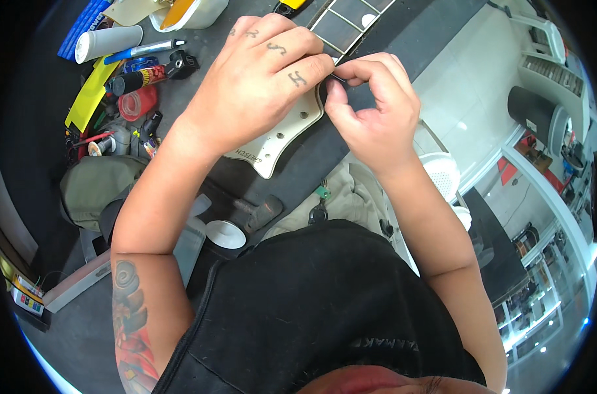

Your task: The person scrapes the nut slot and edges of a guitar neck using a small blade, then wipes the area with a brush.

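Observation:
A guitar neck [346, 25] with a dark fretboard lies at the top, its white headstock [280, 146] pointing toward me. My left hand [265, 75] is closed over the join of headstock and fretboard, fingers curled and mostly hiding what is beneath. My right hand [374, 108] is beside it at the fretboard's end, thumb and index finger drawn close at the neck's edge. Whatever small thing sits between them is too small to make out.
At left lie a white cylinder [108, 44], pens, a yellow strip [82, 105], a red container [137, 105] and an olive pouch [98, 194]. Below the headstock is a round white disc [226, 234]. A white perforated seat [436, 177] stands beyond my right forearm.

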`<state>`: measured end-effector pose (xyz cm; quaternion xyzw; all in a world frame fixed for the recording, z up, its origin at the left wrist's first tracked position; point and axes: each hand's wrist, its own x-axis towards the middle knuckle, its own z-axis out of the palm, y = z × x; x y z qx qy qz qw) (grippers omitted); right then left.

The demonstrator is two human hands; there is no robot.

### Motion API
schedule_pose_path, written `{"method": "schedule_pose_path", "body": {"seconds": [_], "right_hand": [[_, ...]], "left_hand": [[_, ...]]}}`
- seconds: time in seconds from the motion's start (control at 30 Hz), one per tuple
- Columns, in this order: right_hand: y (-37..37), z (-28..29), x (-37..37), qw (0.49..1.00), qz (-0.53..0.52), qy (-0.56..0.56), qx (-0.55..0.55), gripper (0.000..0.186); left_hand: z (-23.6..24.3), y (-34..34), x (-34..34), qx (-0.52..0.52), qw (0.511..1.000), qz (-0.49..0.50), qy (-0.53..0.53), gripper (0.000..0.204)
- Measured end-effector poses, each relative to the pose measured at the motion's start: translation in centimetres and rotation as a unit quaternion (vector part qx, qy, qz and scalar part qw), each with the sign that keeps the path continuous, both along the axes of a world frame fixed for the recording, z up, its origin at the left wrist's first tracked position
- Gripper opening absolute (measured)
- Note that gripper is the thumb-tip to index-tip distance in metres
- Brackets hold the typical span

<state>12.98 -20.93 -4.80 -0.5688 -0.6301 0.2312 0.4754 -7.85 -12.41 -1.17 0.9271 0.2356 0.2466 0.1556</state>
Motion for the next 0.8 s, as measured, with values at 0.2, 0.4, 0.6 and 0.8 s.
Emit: {"method": "schedule_pose_path", "body": {"seconds": [0.2, 0.4, 0.6, 0.8], "right_hand": [[-0.5, -0.8, -0.4, 1.0, -0.017, -0.003, 0.003, 0.023], [-1.2, -0.7, -0.7, 0.996, 0.007, -0.032, 0.078, 0.027], [0.1, -0.6, -0.1, 0.996, -0.034, -0.029, 0.076, 0.027], [0.3, -1.5, 0.7, 0.991, -0.032, -0.065, 0.115, 0.029]], "left_hand": [[-0.2, -0.2, -0.3, 0.008, 1.0, -0.009, 0.017, 0.038], [0.1, -0.4, -1.1, 0.01, 0.999, -0.043, 0.006, 0.047], [0.0, 0.5, 0.6, 0.054, 0.998, -0.027, -0.029, 0.05], [-1.0, 0.5, 0.8, 0.074, 0.997, -0.016, -0.02, 0.051]]}}
